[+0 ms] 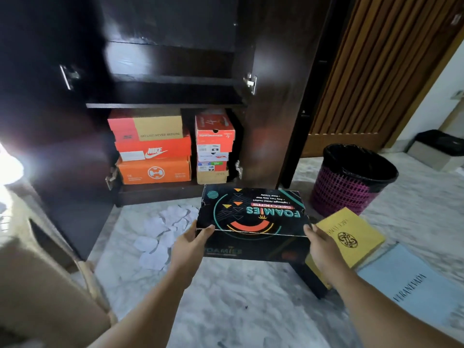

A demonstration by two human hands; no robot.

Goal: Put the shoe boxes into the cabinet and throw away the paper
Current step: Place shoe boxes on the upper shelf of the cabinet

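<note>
- Black shoe box (253, 217) gripped at both ends: left hand (192, 243), right hand (322, 247), held above the marble floor (238, 297).
- Open dark cabinet (276, 96) ahead, bottom shelf stacked with orange boxes (153, 151).
- Crumpled white paper (163, 232) on floor.
- Pink bin (351, 182) at right.
- Yellow box (351, 237) just beside right hand.

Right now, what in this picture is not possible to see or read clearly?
Head view only:
- Black Foamies box: contents hidden by its closed lid.
- Left hand and right hand: fingers under the box are hidden.
- Bin: inside hidden by the black liner.
- Small labels on the right stack of boxes: too small to read.
- Blue box: cut off by the right edge.
- Upper cabinet shelves: too dark.
</note>
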